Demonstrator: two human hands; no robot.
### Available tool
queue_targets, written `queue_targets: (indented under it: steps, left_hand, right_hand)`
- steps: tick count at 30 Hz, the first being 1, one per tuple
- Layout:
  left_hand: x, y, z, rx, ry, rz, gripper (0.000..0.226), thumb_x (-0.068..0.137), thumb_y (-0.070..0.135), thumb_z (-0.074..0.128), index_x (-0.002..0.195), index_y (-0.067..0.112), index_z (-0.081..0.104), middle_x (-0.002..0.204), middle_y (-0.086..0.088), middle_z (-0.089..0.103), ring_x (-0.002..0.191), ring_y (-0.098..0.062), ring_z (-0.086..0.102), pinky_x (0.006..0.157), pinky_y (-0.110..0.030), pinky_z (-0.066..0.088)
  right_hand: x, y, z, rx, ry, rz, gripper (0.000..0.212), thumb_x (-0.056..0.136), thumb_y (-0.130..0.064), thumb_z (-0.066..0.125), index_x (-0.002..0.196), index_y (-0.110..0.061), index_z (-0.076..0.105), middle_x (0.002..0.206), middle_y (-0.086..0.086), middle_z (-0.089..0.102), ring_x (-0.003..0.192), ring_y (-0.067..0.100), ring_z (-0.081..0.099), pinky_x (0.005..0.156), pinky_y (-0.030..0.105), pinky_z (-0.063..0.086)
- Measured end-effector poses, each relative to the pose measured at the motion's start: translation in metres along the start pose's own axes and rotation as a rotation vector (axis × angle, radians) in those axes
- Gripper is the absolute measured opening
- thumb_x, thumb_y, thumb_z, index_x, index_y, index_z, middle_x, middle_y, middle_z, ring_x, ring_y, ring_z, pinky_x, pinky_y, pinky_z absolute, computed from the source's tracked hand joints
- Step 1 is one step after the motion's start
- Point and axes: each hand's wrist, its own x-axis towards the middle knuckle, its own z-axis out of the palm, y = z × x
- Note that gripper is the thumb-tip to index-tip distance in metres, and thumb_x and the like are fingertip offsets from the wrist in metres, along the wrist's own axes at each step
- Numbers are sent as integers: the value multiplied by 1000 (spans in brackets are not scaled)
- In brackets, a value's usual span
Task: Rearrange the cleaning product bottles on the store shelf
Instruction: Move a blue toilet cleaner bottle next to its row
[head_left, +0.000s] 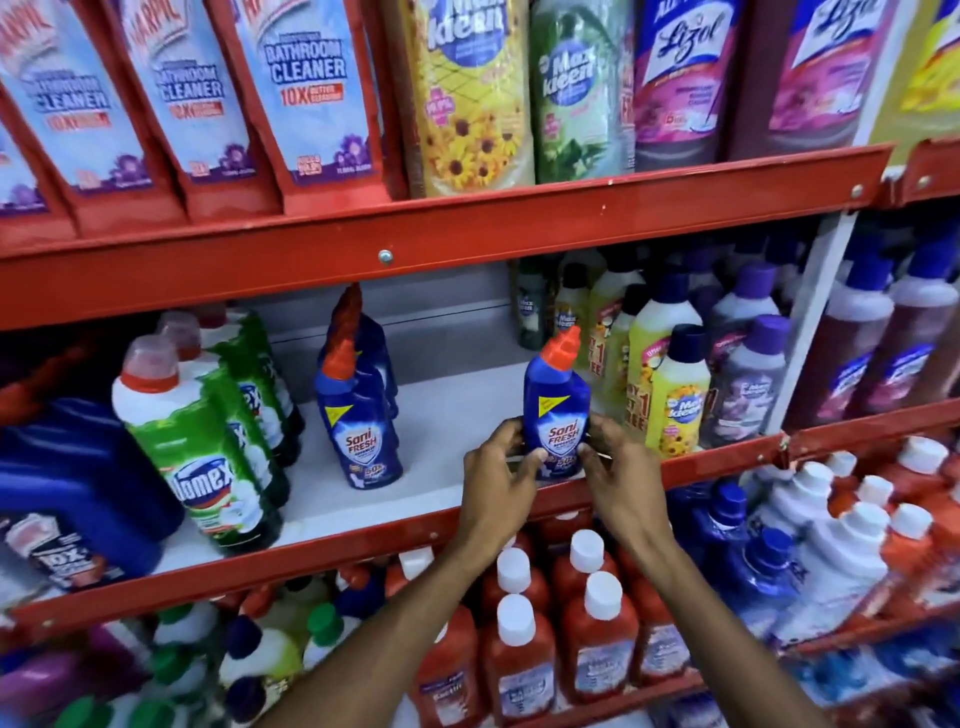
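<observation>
Both hands, left hand (498, 467) and right hand (615, 462), clamp the Sani Fresh bottle (556, 405) mid-frame; rigid, probably slick plastic, so you grip low.

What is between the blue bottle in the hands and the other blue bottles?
Nothing: in the head view, only bare white shelf lies between the held Sani Fresh bottle and the Sani Fresh row.

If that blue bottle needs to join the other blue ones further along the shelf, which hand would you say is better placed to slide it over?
Probably the left hand: it grips the blue bottle on the side facing the other blue bottles, across bare shelf.
</observation>
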Motion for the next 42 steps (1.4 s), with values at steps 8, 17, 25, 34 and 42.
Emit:
queue_targets:
  steps: [8,17,25,34,42]
  left_hand:
    - [-36,-26,-100,2,246,47,39,95,8,67,126,25,52,112,9,74,104,12,68,86,-8,53]
    - [-53,-70,-162,81,296,-37,37,97,25,66,130,21,50,121,-1,74,103,6,69,79,-3,51]
    - [-56,-83,-166,87,219,-103,36,95,10,65,124,23,49,122,3,72,112,-10,71,79,-2,51]
    - [-47,-70,-153,-372,178,-272,73,97,67,41,156,23,35,165,7,32,146,-5,38,117,-17,37]
    - [-47,-71,-148,-531,103,-278,60,94,61,29,133,24,58,132,-1,70,120,-10,69,101,-25,55]
  right_hand:
    - [-32,-75,63,270,-114,-90,45,89,3,59,127,-19,66,112,-12,75,99,-7,69,87,11,53]
    - [-48,-105,135,240,-250,-90,41,87,1,61,121,-21,69,104,-17,73,93,-14,68,84,10,53]
    - [-56,-94,151,235,-224,13,44,87,3,59,124,-20,68,108,-11,75,96,-13,67,87,17,56]
    - [-48,-115,162,532,-368,232,49,107,-27,31,155,-22,27,142,-11,43,104,-17,53,79,-3,43]
    - [-46,-105,174,581,-408,292,40,107,-31,28,139,-20,50,127,0,66,109,-2,66,82,10,53]
